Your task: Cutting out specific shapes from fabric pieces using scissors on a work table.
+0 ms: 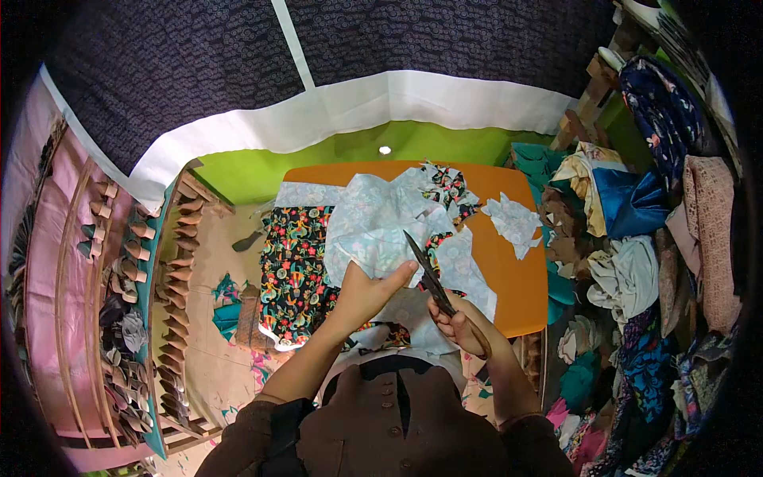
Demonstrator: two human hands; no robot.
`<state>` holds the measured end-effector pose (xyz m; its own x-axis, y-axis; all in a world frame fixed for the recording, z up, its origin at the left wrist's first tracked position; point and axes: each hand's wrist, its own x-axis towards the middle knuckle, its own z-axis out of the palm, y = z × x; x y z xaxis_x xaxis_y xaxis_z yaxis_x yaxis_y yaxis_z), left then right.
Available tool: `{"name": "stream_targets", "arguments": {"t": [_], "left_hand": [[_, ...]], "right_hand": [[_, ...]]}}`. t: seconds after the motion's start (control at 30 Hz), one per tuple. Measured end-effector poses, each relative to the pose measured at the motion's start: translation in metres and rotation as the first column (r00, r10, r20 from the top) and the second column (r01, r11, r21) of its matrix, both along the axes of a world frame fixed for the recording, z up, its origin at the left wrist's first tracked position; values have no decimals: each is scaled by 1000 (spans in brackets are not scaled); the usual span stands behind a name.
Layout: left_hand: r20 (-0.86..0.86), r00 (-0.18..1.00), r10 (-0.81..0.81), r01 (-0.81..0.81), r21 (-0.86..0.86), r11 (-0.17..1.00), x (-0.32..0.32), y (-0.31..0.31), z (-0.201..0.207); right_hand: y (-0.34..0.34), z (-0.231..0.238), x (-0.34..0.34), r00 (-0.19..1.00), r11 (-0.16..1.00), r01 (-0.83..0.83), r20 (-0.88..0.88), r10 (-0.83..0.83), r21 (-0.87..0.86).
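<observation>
Your brown buttoned top (389, 425) is nearest. Your left hand (370, 296), fingers hidden, thumb-grips pale-backed printed cloth (373, 226) over the orange table (520, 294); your right hand (461, 322) wraps long dark metal scissors (431, 278). A ragged pale offcut (515, 225) seems done, the held cloth unfinished. Brown shoe-shaped forms (175, 298) fill the teal-edged rack (149, 334).

A small cloth-and-shoe workshop
Scissors (431, 278) in the right grip (459, 322); beneath it, cut fabric (373, 222) on an orange desk (520, 298); well left, racked shoe lasts (187, 230); well right, heaped cloth (624, 274).
</observation>
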<state>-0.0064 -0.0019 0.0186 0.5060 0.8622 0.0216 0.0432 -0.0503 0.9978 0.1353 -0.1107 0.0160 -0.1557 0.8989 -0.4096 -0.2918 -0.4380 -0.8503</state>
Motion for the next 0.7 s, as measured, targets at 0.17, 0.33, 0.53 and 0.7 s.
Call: {"name": "stream_targets", "arguments": {"t": [0.17, 0.33, 0.53, 0.7], "left_hand": [[-38, 999, -19, 21, 73, 997, 4, 3, 3], [-55, 998, -6, 10, 73, 997, 3, 6, 5], [-114, 988, -105, 107, 14, 994, 3, 8, 8], [-73, 996, -52, 66, 198, 978, 3, 9, 2]], "right_hand": [[2, -19, 3, 998, 986, -6, 64, -5, 168], [4, -9, 3, 997, 977, -28, 76, 12, 209], [3, -19, 5, 996, 971, -49, 88, 28, 236], [5, -14, 3, 995, 971, -22, 104, -3, 238]]}}
